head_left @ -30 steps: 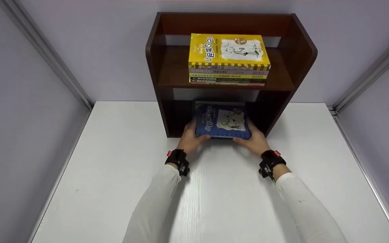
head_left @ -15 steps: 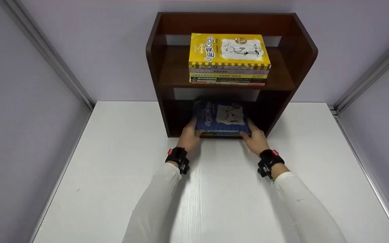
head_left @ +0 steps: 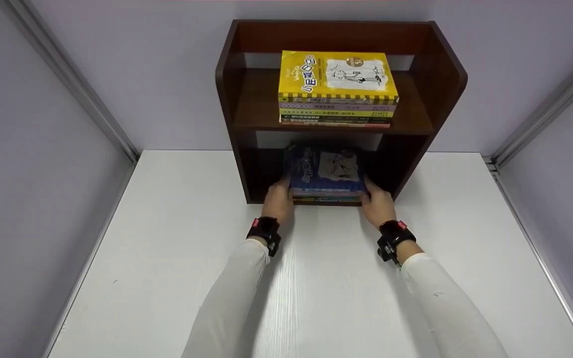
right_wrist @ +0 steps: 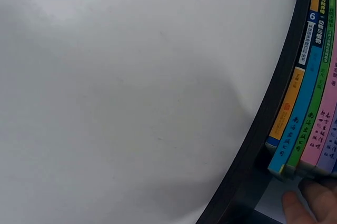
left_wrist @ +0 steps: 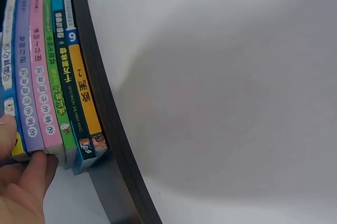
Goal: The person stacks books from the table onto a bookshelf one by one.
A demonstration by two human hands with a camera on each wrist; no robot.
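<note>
Both hands, the left hand [head_left: 277,201] and right hand [head_left: 377,203], grip the ends of a stack of books [head_left: 326,171] topped by a blue one, now pushed further into the lower compartment of the dark wooden shelf [head_left: 239,124] at the surface's back edge, nearly fully seated.

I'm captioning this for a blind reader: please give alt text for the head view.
Two hands, left hand and right hand, grip a stack of books topped by a blue paperback in the lower shelf of a dark brown wooden bookcase.
</note>
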